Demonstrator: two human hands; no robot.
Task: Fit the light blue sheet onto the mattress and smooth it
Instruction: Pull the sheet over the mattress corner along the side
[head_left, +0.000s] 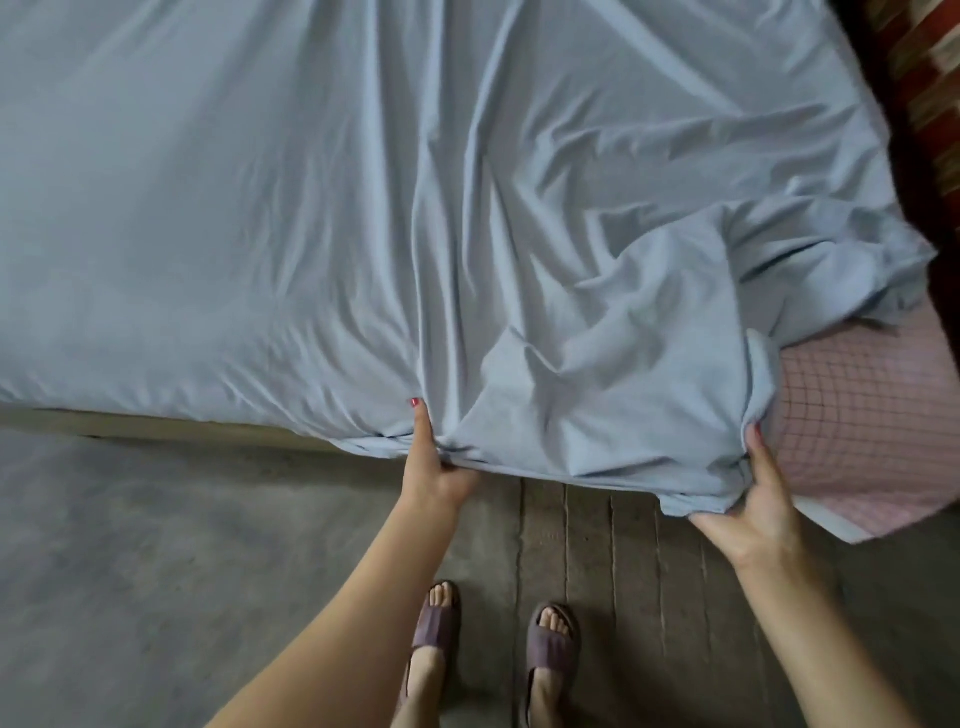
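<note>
Both your left hand (434, 462) and right hand (753, 499) grip the sheet (467, 234) hem; the bare mattress (862, 415) corner lies just right of your right hand.

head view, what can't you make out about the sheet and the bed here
- Far and left sides of the sheet: cut off by the frame edges in the head view, so the fit there is unknown.
- Fingers of the left hand and right hand: tucked under bunched sheet.
- Mattress: only the pink checked near right corner shows; the sheet covers the rest.
- Bed base: in shadow under the sheet's overhang.
</note>
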